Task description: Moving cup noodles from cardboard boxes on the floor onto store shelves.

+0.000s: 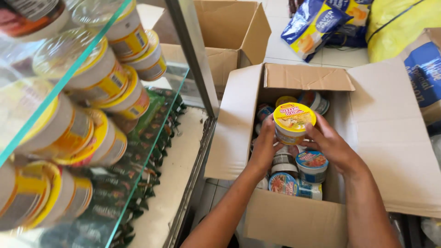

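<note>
Over the open cardboard box (239, 133) at my knees, both my hands are on one noodle cup (293, 123) with a yellow lid. My left hand (265, 148) wraps its near-left side, fingers curled snug against the wall; my right hand (331, 146) cups the right side, thumb up by the rim. So both hands are closed on the same cup, and it sits raised above the others, about level with the box's top edges, toward the far wall.

Below it, inside the box, more cups are packed close: blue-lidded cups (311, 165) toward the near wall, and a few lids tucked against the far wall under the folded-back flap (308, 77).

I judge I'm mid-lift, taking this cup out of the box. The next move, as I read it, calls for a steady carry clear of the left wall and flap without tipping the lid, probably passing it to one hand.

To my left, the glass shelf (64, 82) already carries rows of yellow-banded cups (98, 76) lying on their sides, with dark green packets (151, 138) on the level beneath. Farther off, a second cardboard box (229, 36) stands open on the tiled floor, with blue and yellow bags (317, 25) beyond it.
</note>
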